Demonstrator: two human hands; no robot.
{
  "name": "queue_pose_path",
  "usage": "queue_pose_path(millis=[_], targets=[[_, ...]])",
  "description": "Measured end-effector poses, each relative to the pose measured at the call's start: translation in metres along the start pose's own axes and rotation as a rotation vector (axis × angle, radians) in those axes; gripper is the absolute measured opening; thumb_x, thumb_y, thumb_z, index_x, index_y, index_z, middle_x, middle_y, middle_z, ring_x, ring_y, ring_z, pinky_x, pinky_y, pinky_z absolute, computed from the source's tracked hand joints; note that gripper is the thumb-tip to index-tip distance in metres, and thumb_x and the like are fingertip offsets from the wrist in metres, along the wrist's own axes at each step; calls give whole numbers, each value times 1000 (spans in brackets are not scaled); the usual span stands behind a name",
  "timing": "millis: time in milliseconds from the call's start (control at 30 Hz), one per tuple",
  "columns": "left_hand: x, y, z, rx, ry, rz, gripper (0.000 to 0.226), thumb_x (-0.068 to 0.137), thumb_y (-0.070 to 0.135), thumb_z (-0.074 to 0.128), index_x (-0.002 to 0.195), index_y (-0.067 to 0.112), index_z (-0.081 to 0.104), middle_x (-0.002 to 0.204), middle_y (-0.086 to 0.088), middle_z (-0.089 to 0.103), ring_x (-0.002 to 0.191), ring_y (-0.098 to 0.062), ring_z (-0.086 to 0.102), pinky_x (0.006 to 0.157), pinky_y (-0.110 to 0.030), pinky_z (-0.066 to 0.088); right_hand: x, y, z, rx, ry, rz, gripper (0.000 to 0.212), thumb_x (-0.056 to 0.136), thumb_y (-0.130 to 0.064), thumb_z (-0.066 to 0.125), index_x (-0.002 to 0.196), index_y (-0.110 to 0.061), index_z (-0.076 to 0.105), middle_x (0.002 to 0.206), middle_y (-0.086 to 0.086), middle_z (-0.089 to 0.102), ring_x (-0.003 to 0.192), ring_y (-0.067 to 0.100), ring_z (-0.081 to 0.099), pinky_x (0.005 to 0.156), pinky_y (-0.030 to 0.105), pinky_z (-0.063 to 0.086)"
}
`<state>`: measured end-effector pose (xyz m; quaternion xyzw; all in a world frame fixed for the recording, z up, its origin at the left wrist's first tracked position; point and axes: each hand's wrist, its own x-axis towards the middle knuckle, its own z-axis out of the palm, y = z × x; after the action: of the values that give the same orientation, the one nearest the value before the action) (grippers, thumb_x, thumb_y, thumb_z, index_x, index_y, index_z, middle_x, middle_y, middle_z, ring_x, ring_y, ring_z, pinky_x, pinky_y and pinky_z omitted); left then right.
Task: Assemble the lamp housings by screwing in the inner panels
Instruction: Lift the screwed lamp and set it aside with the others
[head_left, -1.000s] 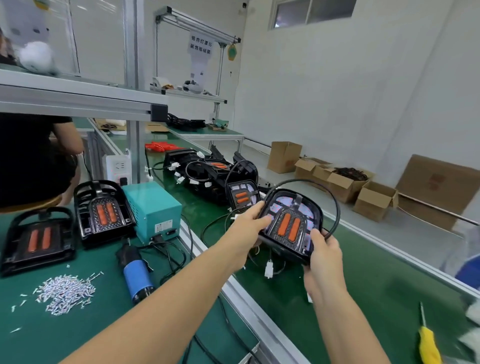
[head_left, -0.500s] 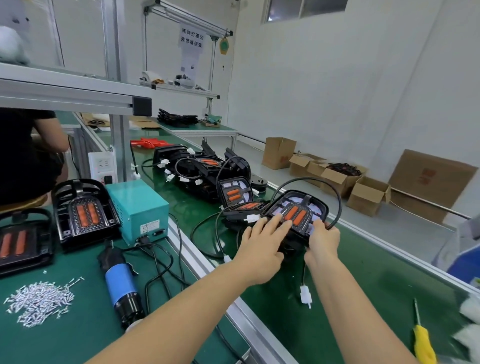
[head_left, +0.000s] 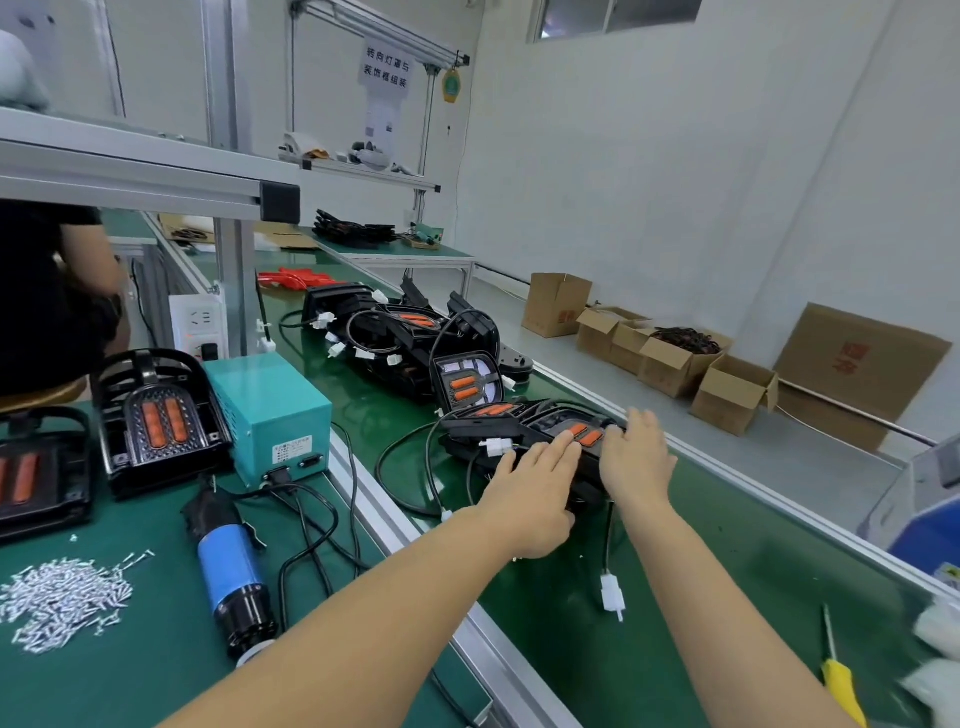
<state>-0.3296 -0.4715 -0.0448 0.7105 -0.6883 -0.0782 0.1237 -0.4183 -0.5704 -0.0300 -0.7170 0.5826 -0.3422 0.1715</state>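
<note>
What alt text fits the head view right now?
Both hands, left hand and right hand, press flat on a black lamp housing on the green conveyor belt. An electric screwdriver and loose screws lie at left.

Black lamp housing (head_left: 558, 439) with orange lenses, flat on the green belt.

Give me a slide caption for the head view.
Both hands rest flat on a lamp housing on the green conveyor belt.
</note>
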Motion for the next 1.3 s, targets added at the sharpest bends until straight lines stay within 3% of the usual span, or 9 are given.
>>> queue_pose_path(millis=[100, 200, 300, 400, 633, 767, 933, 1300], targets=[[-2, -1, 2, 10, 11, 6, 78, 97, 26, 43, 152, 17, -11, 160, 3, -16, 148, -17, -5, 120, -43, -3, -12, -5, 5, -184, -130, -216, 36, 104, -21, 25, 110, -14, 60, 126, 5, 58, 125, 25, 49, 117, 55, 10], [-8, -8, 4, 34, 18, -6, 75, 98, 25, 40, 152, 16, -11, 160, 1, -16, 147, -16, -6, 119, -42, -3, -16, -6, 7, -363, -172, -326, 38, 104, -22, 21, 95, -17, 58, 113, 1, 63, 113, 23, 55, 115, 60, 10], [-16, -17, 4, 47, 11, -46, 68, 101, 26, 34, 152, 14, -9, 159, 0, -17, 147, -17, -9, 118, -43, -6, -16, -9, 6, -472, -174, -353, 39, 105, -26, 22, 105, -20, 61, 115, 0, 63, 116, 24, 55, 115, 62, 7], [-23, -23, 3, 32, 20, -106, 65, 103, 33, 30, 152, 15, -8, 160, 1, -16, 147, -17, -11, 117, -45, -8, -19, -14, 7, -566, -152, -332, 47, 105, -38, 17, 123, -22, 58, 132, -1, 56, 130, 21, 45, 114, 63, 2], [-48, -44, -2, 82, 78, -264, 66, 101, 51, 18, 152, 18, -7, 160, 3, -14, 147, -20, -14, 113, -51, -15, -48, -42, 15, -529, -150, -407, 56, 104, -47, 10, 153, -24, 23, 163, 0, 16, 150, 18, 8, 114, 59, -10], [-76, -63, -4, 139, 83, -338, 70, 98, 56, 14, 152, 19, -9, 160, 4, -14, 147, -21, -16, 111, -54, -19, -77, -60, 26, -460, -273, -459, 66, 99, -58, 5, 156, -26, 12, 164, -2, 7, 151, 17, 0, 114, 58, -13], [-125, -92, -4, 193, 63, -428, 69, 97, 59, 11, 152, 24, -13, 160, 6, -14, 146, -22, -17, 110, -54, -20, -120, -82, 47, -429, -404, -559, 65, 99, -58, 7, 156, -25, 6, 164, -3, 2, 151, 15, -1, 115, 57, -10], [-252, -138, -5, 257, 66, -688, 66, 99, 54, 13, 152, 23, -10, 160, 9, -14, 147, -20, -16, 113, -53, -14, -219, -128, 99, -339, -637, -761, 68, 99, -60, 9, 157, -25, 6, 165, -4, 1, 150, 13, -4, 113, 54, -18]])
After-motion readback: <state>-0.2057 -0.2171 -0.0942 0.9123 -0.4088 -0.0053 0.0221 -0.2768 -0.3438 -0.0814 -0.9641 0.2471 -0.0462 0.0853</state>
